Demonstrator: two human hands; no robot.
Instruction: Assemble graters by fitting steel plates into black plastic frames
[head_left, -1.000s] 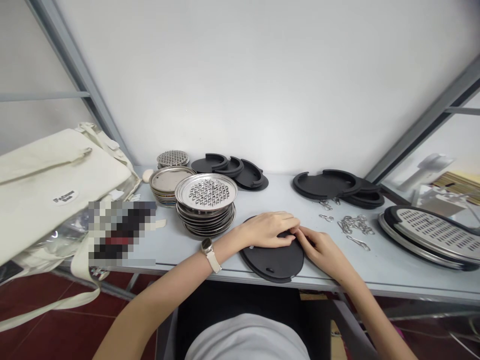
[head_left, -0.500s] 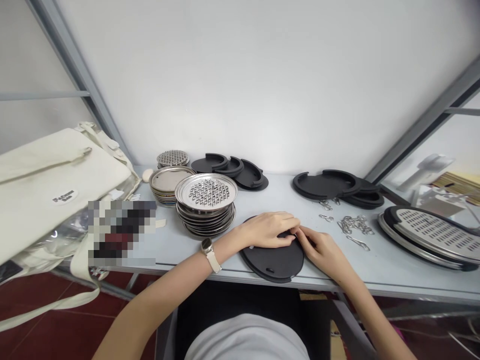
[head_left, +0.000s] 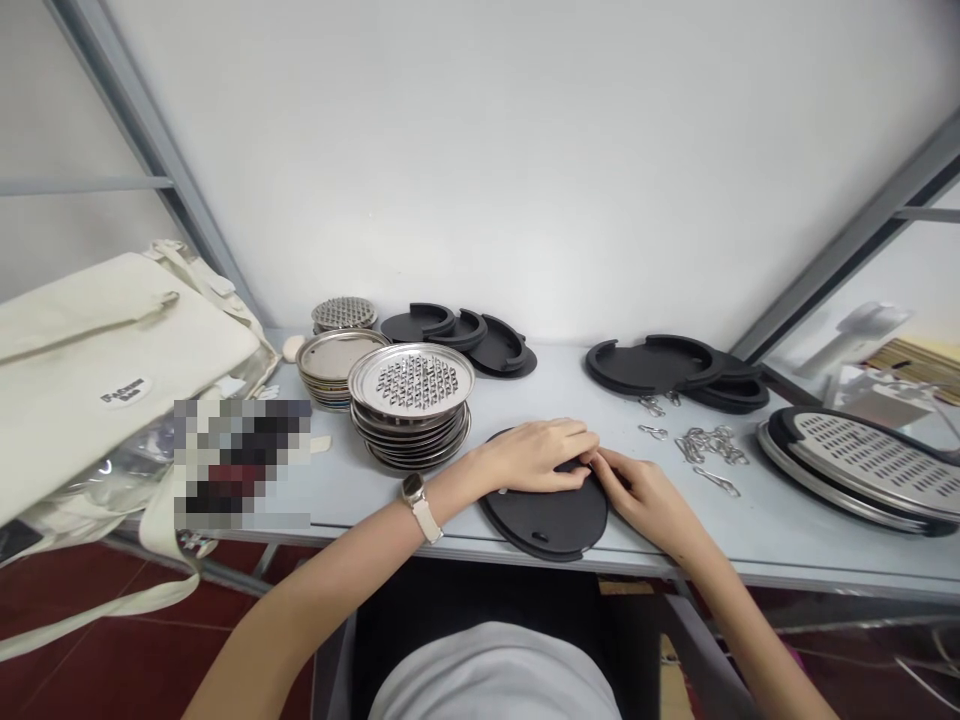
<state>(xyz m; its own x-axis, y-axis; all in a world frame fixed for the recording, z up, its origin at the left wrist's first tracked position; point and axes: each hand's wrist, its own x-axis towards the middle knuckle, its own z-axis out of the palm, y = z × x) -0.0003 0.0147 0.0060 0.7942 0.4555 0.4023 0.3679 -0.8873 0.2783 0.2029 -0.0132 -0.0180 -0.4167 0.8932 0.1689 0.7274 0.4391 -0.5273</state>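
Observation:
A black oval base (head_left: 551, 520) lies flat near the front edge of the desk, with a small slot in its near part. My left hand (head_left: 540, 457) rests over its far side, fingers curled towards the right rim and thumb bent against it. My right hand (head_left: 637, 492) is at that same rim, its fingertips pinched together and meeting the left fingertips. Whatever sits between the fingertips is hidden. Several silver wire clips (head_left: 709, 443) lie loose on the desk to the right of my right hand.
To the left stand a stack of round metal graters (head_left: 412, 385) and a stack of metal discs (head_left: 341, 355). More black bases (head_left: 495, 345) lie by the wall, others (head_left: 652, 365) farther right. Oval graters (head_left: 877, 460) are at far right, a cream bag (head_left: 127, 350) at left.
The view has shifted very slightly. Both hands keep nearly the same place on the black oval base, with only small movement at the fingertips.

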